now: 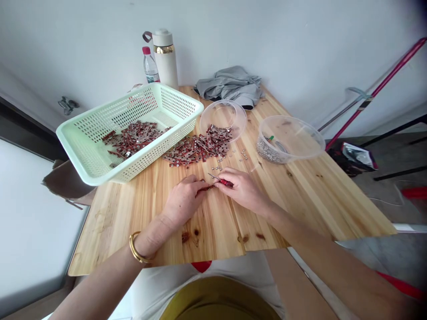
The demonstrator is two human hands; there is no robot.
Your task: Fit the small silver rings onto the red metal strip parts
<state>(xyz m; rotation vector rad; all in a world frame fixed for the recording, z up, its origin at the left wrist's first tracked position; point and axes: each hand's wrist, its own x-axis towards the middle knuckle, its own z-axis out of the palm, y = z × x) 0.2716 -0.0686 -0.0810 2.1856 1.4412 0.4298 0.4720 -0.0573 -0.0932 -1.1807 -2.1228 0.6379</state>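
Observation:
My left hand (185, 198) is closed on a small reddish-brown strip (207, 188) just above the wooden table. In my right hand (240, 186) is a small screwdriver (224, 181) with a red handle, its thin metal shaft pointing to the upper left. The right fingertips meet the end of the strip, so both hands are close together. Small silver nuts or washers (217, 168) lie loose just beyond my fingers. Behind them spreads a heap of similar reddish-brown strips with metal bits (200, 149). What the fingers cover of the strip is hidden.
A pale green basket (133, 171) holding more strips stands at the left. A clear tub (300, 153) of small metal parts is on the right, with a round clear lid (240, 115) by the heap. Behind are a grey cloth (230, 84), a bottle (151, 66) and a white flask (166, 62).

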